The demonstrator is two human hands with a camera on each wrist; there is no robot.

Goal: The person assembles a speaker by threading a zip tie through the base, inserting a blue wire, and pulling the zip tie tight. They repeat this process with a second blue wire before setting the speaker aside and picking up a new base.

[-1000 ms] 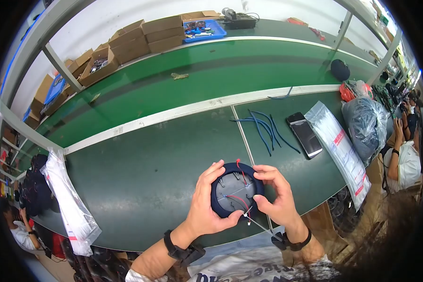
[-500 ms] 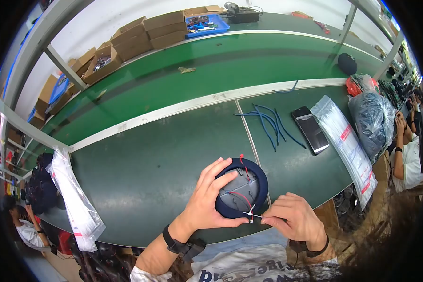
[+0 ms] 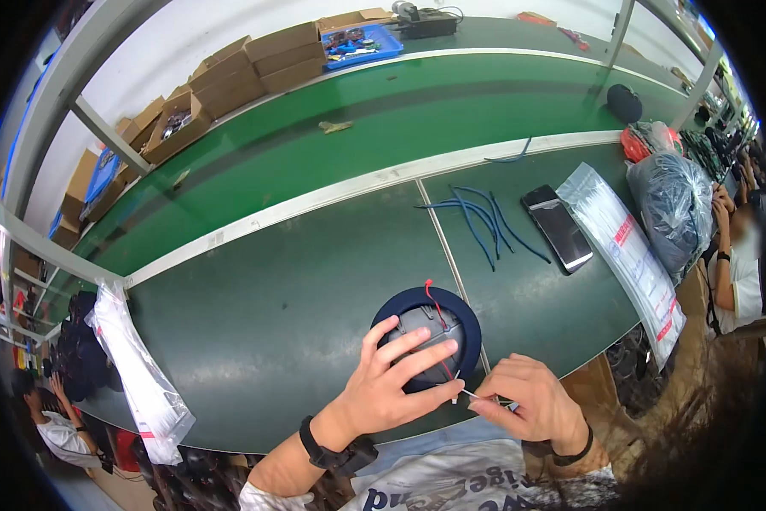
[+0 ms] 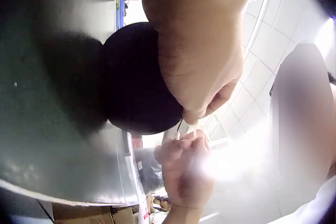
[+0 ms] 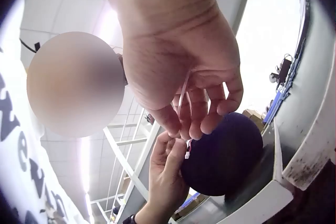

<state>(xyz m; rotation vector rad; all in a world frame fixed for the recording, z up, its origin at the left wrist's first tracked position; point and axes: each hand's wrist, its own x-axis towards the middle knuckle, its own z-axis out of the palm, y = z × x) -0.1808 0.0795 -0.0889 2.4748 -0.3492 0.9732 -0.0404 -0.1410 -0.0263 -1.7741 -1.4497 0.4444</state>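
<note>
A round piece with a dark navy soft rim [image 3: 471, 328] and a grey inside is on the near side of the bench, grey side up. My left hand [image 3: 381, 387] holds it, fingers spread over the grey inside and thumb at the near rim. A red wire [image 3: 438, 303] curves over the far rim. By the left thumb, my right hand [image 3: 532, 402] pinches the tail of a thin white cable tie [image 5: 184, 95] between thumb and fingers. A small white connector [image 5: 187, 155] hangs beside the fingertips. The piece's dark rounded underside [image 4: 131, 82] shows in the left wrist view.
Several blue cords [image 3: 485, 223], a phone [image 3: 558, 230] and a bag of white ties [image 3: 626, 247] lie to the right. Another white bag [image 3: 136, 375] lies left. A stuffed clear bag [image 3: 673, 209] stands at right. Boxes [image 3: 221, 77] line the back.
My right hand has left the rim and pulled the tie's tail out to the right. My left fingers have moved from the far-left rim across the grey inside.
</note>
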